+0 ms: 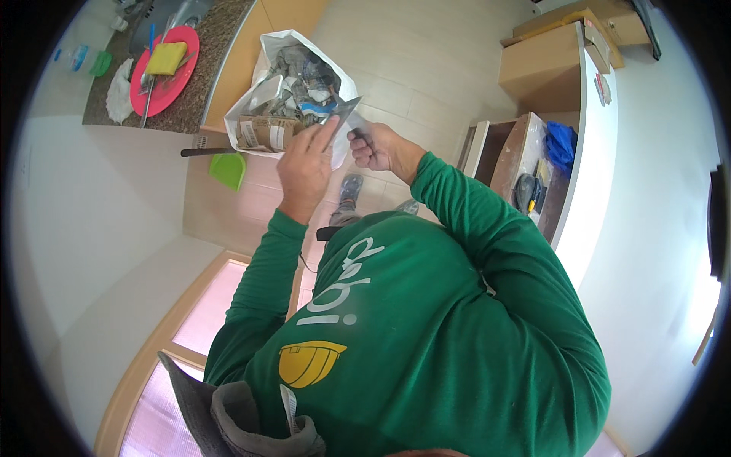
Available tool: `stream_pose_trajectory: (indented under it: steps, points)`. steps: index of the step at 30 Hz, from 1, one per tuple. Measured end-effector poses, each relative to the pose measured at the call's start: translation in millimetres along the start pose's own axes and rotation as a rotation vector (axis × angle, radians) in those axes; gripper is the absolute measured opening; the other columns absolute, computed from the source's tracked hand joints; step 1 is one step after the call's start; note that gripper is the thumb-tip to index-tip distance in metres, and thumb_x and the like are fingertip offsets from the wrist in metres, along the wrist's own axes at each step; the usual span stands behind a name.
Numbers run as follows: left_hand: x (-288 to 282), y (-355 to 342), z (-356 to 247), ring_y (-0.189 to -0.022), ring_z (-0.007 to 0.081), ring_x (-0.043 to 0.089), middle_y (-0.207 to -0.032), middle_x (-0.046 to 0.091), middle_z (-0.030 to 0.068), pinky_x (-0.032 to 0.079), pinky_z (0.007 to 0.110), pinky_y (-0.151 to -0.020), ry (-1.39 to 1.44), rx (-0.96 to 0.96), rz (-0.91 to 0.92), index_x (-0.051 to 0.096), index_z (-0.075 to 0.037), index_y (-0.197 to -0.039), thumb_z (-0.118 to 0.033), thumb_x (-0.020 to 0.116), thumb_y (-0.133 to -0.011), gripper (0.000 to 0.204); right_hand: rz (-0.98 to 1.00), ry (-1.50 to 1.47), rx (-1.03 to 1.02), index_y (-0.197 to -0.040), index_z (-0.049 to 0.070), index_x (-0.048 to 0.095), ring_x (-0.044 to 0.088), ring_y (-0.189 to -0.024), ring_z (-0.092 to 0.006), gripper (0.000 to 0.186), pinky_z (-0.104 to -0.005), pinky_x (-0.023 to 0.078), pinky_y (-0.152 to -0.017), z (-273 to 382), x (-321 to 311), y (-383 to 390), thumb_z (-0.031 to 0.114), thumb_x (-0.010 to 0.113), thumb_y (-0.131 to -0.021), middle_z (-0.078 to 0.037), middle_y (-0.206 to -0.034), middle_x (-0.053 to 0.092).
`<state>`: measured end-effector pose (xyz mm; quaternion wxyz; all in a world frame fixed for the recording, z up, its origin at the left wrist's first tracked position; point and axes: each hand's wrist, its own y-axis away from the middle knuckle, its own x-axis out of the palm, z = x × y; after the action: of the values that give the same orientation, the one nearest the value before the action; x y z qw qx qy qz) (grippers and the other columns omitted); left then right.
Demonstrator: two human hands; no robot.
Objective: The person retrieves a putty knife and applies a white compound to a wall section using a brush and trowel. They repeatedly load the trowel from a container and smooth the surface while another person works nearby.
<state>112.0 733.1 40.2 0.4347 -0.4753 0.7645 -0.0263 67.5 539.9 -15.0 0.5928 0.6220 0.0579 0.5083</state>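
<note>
A putty knife (347, 111) with a wide grey blade is held in front of me, over the near right rim of a white bag (346, 81). My right hand (381, 148) is closed round its dark handle. The fingers of my left hand (304, 169) are stretched out, and the index finger lies against the blade. Part of the blade is hidden behind that finger. Inside the bag are crumpled grey scraps and a piece of brown cardboard (268, 132).
At the left, a pink plate (183, 85) with a yellow sponge (167, 59) stands on a granite counter. A green dustpan (228, 170) is below. To the right are an open drawer with tools, a blue plastic bag (561, 147) and a cardboard box (542, 67).
</note>
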Motion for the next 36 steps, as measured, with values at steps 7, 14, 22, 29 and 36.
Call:
stream_pose_trajectory:
  steps: [7,14,22,29,36]
  points:
    - [-1,3,53,-0.083,0.0278,0.068,-0.087,0.069,0.0203,0.05,0.046,-0.077,0.194,-0.664,-0.086,0.064,0.007,-0.11,-0.029,0.056,-0.103,0.037,0.045,0.07,-0.053,-0.075,0.012,0.054,0.031,-0.042,-0.0105,0.055,-0.0267,0.027,-0.041,2,-7,41,0.064,0.066,-0.091,0.005,-0.053,0.036]
    - [42,163,121,-0.064,0.0158,0.058,-0.08,0.066,0.002,0.048,0.033,-0.058,0.868,-1.121,1.116,0.07,-0.005,-0.098,-0.031,0.059,-0.102,0.029,-0.51,1.519,-0.045,-0.088,-0.003,0.075,0.067,-0.076,-0.0393,0.082,-0.0498,0.05,-0.068,-98,-199,99,0.076,0.054,-0.088,-0.024,-0.084,0.071]
    - [26,270,264,-0.062,0.0104,0.056,-0.075,0.062,0.0017,0.047,0.028,-0.052,0.313,-1.209,1.722,0.068,-0.006,-0.09,-0.024,0.065,-0.095,0.019,-0.922,1.389,0.435,-0.093,0.006,0.079,0.071,-0.098,-0.0351,0.038,-0.0443,0.057,-0.084,-288,-314,223,0.043,0.071,-0.085,-0.017,-0.101,0.075]
    - [166,208,210,-0.075,0.0227,0.064,-0.088,0.071,0.0102,0.053,0.039,-0.07,0.264,-0.604,1.793,0.069,0.001,-0.097,-0.03,0.058,-0.097,0.033,-0.99,1.225,0.065,-0.103,0.001,0.075,0.07,-0.1,-0.0391,0.034,-0.0495,0.055,-0.086,-289,-238,197,0.031,0.066,-0.089,-0.023,-0.105,0.073]
    - [194,-2,3,-0.095,0.0223,0.069,-0.11,0.07,0.0125,0.056,0.036,-0.084,0.71,-0.936,1.408,0.062,0.005,-0.119,-0.025,0.058,-0.103,0.035,-1.13,-0.338,-0.655,-0.098,0.003,0.074,0.07,-0.084,-0.0228,0.04,-0.0394,0.054,-0.073,-333,-317,327,0.043,0.072,-0.092,-0.012,-0.09,0.074]
